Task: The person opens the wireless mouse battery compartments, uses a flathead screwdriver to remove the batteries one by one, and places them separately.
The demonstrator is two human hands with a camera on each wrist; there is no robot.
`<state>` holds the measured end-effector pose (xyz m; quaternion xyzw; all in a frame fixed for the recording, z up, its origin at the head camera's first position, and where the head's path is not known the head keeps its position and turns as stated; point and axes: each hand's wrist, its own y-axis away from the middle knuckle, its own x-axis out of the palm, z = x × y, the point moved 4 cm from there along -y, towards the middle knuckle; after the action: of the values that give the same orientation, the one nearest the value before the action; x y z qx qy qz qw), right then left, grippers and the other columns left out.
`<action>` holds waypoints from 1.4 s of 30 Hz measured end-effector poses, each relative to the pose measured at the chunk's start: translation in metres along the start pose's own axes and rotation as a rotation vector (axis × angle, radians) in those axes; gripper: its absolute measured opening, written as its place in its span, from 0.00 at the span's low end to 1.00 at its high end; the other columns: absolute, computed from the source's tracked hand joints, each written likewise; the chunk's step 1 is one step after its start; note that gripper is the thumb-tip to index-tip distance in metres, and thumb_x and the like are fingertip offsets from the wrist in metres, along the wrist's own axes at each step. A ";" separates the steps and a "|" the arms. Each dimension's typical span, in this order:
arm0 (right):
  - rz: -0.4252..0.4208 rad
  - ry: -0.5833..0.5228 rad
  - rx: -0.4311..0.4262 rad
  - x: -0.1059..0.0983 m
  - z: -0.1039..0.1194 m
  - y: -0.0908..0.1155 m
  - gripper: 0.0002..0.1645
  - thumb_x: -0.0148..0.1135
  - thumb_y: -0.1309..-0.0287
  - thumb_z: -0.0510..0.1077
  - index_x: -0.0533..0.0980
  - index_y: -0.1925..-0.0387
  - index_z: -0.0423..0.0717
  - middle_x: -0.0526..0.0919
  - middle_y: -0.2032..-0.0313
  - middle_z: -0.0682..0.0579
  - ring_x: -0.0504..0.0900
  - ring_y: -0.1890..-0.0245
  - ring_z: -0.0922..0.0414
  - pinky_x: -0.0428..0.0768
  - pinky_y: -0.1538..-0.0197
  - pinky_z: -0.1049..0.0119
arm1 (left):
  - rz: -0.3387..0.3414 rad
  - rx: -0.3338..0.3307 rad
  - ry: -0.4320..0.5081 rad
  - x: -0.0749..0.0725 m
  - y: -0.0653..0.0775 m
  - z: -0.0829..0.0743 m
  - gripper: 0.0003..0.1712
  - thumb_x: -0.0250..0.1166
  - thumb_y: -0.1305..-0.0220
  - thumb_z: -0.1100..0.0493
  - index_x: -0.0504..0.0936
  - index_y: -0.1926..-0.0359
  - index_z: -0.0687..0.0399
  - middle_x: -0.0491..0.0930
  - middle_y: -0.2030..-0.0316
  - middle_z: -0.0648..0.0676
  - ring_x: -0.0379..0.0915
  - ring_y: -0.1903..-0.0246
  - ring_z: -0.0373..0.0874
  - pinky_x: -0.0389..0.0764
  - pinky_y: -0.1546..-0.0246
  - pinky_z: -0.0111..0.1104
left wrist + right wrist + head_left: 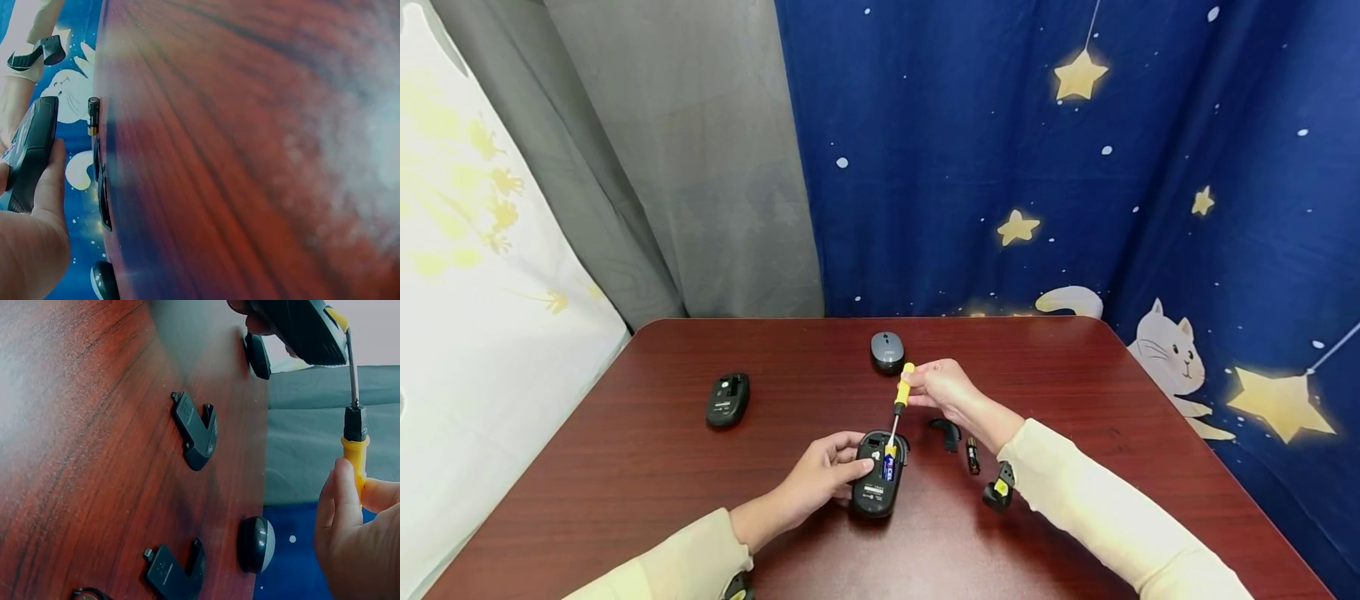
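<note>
My left hand (823, 471) grips a black computer mouse (872, 493), its underside facing up and its battery compartment uncovered. Inside that slot lies a blue and yellow battery (890, 465). My right hand (946, 387) pinches the yellow handle of a screwdriver (904, 390) between thumb and fingers. The metal tip points down at the upper end of the battery; whether it touches is too small to tell. In the right wrist view the screwdriver (355, 447) meets the mouse's (306, 331) edge. The left wrist view shows the left hand (37, 244) holding the mouse (34, 153) above the table.
A black battery cover (951, 433) and a dark loose battery (973, 456) lie right of the held mouse. The right wrist view shows two covers (195, 431). A grey mouse (887, 350) stands behind; another mouse (727, 400) lies underside up at left.
</note>
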<state>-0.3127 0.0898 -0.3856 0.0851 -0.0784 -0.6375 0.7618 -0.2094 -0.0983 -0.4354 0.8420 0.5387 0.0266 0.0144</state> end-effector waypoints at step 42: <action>0.050 -0.167 -0.025 0.009 0.013 0.011 0.18 0.57 0.35 0.33 0.71 0.46 0.26 0.83 0.60 0.39 0.84 0.66 0.56 0.83 0.57 0.61 | 0.026 -0.009 0.056 0.001 -0.001 -0.005 0.25 0.61 0.33 0.63 0.67 0.41 0.74 0.82 0.55 0.63 0.83 0.64 0.47 0.84 0.65 0.38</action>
<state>-0.3035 0.0824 -0.3703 0.0201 -0.1357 -0.6241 0.7692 -0.2107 -0.0973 -0.4300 0.8478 0.5277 0.0525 0.0027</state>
